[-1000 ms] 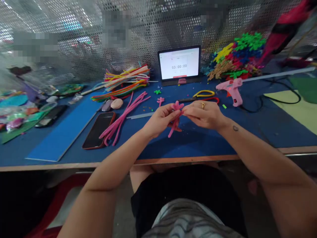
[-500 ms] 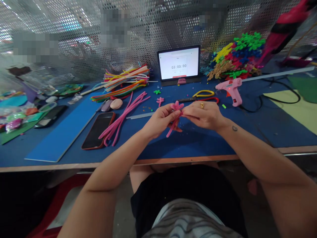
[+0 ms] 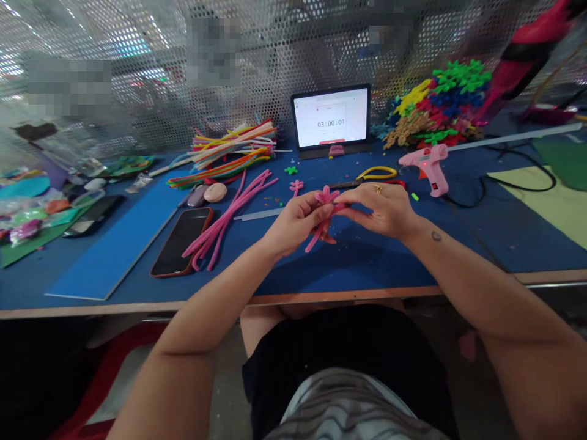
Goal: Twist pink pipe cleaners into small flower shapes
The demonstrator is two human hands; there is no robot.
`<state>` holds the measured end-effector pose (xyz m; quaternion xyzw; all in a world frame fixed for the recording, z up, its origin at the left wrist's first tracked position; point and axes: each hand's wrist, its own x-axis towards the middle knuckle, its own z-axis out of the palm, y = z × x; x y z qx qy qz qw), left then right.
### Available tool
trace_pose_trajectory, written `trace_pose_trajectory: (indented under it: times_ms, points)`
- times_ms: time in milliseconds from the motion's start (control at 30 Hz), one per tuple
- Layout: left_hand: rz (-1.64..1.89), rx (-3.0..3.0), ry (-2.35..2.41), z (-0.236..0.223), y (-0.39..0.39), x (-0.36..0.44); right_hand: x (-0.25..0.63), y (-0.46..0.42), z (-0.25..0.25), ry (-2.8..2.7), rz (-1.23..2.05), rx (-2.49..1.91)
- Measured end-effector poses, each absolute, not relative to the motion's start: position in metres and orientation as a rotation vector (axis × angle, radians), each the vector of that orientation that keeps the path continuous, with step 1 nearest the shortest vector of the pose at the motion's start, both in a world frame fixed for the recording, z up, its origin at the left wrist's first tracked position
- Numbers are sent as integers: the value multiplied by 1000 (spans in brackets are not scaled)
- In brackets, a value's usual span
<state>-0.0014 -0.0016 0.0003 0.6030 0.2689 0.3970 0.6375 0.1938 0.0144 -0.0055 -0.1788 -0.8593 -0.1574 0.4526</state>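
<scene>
A fuzzy pink flower (image 3: 326, 195) is held above the table (image 3: 284, 275), near centre, its base clamped between thumb and fingers of the left hand (image 3: 297, 221). Its right side is pinched by the right hand (image 3: 384, 209). Petal shaping is judged in hand; next, a steady left pinch is called for.

- Both hands, left (image 3: 300, 220) and right (image 3: 383, 208), are filling the middle around a pink pipe-cleaner flower (image 3: 326, 195).
- Bare tabletop (image 3: 343, 269) is lying open nearer, between the forearms.
- Leftward, pink stems (image 3: 232, 214) are crossing a phone (image 3: 174, 244), obstructing low passage.
- Scissors (image 3: 361, 181) are lying just beyond the right hand; a glue gun (image 3: 430, 168) is blocking farther right.
- A tablet (image 3: 331, 113) is standing at the far side.
</scene>
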Motion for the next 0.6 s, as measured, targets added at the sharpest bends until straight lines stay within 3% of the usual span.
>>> trace_pose_trajectory:
  times_ms: [600]
  points:
    - [963,1369,779,0,-2,-2,195,9,-3,-2206,-342,-594]
